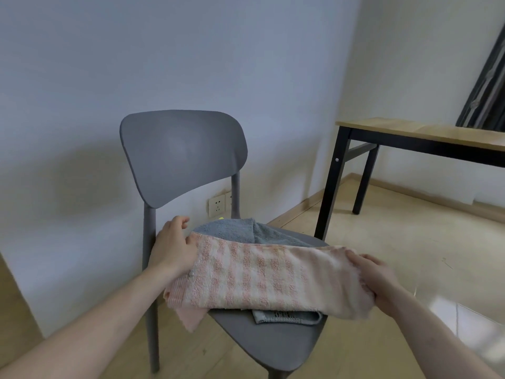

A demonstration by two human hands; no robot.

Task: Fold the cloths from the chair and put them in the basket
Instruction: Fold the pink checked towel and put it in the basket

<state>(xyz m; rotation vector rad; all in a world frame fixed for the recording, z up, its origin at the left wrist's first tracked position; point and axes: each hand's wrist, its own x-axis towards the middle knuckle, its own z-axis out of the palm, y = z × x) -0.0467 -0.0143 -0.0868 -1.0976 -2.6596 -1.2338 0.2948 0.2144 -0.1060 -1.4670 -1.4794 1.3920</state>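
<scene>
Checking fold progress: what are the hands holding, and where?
Both grip the pink striped towel: left hand its left end, right hand its right end.

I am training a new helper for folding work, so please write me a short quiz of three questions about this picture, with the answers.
1. True or false: both hands hold the pink striped towel.
2. Which cloth lies under the pink towel on the chair? A) a grey-blue cloth B) a red cloth C) a black cloth
3. Fill in: to the right of the chair stands a wooden-topped ____ with black legs.

Key
1. True: the left hand grips one end and the right hand grips the other.
2. A: the grey-blue cloth shows behind and below the towel.
3. Table.
</scene>
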